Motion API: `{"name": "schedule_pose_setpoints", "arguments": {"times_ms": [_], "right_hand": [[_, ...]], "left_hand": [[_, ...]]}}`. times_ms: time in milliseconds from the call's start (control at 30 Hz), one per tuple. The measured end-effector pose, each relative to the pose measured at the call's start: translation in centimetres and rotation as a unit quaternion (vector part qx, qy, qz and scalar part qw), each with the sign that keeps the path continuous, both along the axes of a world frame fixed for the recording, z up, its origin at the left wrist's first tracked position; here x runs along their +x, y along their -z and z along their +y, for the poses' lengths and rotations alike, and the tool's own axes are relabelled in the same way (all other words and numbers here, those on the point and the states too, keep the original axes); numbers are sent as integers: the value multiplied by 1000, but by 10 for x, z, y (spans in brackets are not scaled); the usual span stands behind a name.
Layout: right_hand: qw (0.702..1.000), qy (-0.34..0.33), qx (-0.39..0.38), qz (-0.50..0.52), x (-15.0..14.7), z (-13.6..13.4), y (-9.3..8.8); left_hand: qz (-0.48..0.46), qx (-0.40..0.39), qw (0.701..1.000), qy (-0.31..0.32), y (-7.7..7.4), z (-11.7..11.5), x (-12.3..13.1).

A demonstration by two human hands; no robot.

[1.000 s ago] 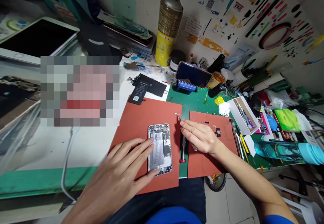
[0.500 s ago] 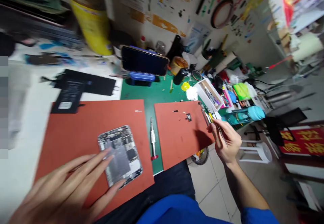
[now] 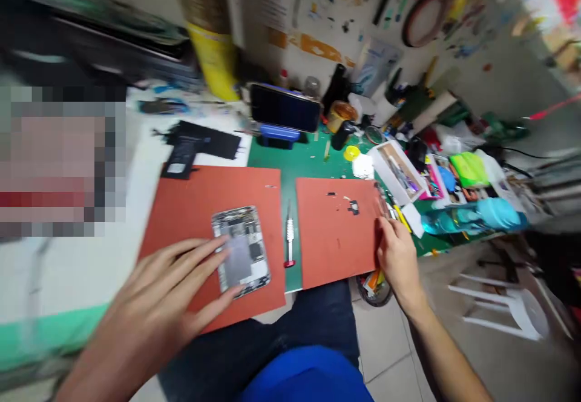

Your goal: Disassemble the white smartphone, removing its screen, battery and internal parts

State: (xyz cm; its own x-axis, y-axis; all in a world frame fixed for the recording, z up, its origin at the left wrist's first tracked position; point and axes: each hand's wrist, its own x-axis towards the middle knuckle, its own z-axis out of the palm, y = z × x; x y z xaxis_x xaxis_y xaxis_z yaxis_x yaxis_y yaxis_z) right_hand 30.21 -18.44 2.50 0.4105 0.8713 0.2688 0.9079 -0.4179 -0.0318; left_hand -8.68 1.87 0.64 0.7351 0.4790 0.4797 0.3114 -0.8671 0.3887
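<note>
An opened phone (image 3: pixel 242 253) with its inner parts showing lies on the left red mat (image 3: pixel 181 199). My left hand (image 3: pixel 172 293) rests at its left edge, fingers spread, fingertips touching the frame. At the right edge of the right red mat (image 3: pixel 318 232) is my right hand (image 3: pixel 399 257), its fingers bent together beside some slim tools (image 3: pixel 384 199); what it holds, if anything, is blurred. A screwdriver (image 3: pixel 290 235) with a red end lies between the mats. Small dark parts (image 3: pixel 353 207) sit on the right mat.
Behind the mats, a phone (image 3: pixel 285 108) leans on a blue stand (image 3: pixel 279 132). Black flat pieces (image 3: pixel 206 138) lie at the back left. A white tray of tools (image 3: pixel 396 172) and a turquoise bottle (image 3: pixel 481 215) are at the right. A white stool (image 3: pixel 521 311) stands on the floor.
The view has turned, so the mats and the opened phone appear smaller. My right hand has lowered to the right mat's edge; the tweezers seen in it before no longer show clearly.
</note>
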Motion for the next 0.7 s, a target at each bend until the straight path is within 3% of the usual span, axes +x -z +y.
{"name": "schedule_pose_setpoints", "arguments": {"times_ms": [100, 233, 333, 400, 500, 700], "right_hand": [[998, -15, -33, -57, 1, -2, 3], [996, -48, -4, -78, -12, 3, -15], [991, -95, 84, 37, -53, 18, -34], [975, -125, 96, 155, -89, 34, -39], [966, -135, 60, 214, -135, 61, -34], [991, -108, -11, 72, -165, 91, -12]], "left_hand": [[36, 38, 998, -29, -16, -6, 7], [50, 14, 998, -30, -16, -9, 6], [46, 15, 998, -35, -13, -12, 4], [42, 16, 998, -35, -13, -13, 3], [39, 5, 999, -29, -14, -13, 3], [43, 0, 999, -20, -16, -12, 2]]}}
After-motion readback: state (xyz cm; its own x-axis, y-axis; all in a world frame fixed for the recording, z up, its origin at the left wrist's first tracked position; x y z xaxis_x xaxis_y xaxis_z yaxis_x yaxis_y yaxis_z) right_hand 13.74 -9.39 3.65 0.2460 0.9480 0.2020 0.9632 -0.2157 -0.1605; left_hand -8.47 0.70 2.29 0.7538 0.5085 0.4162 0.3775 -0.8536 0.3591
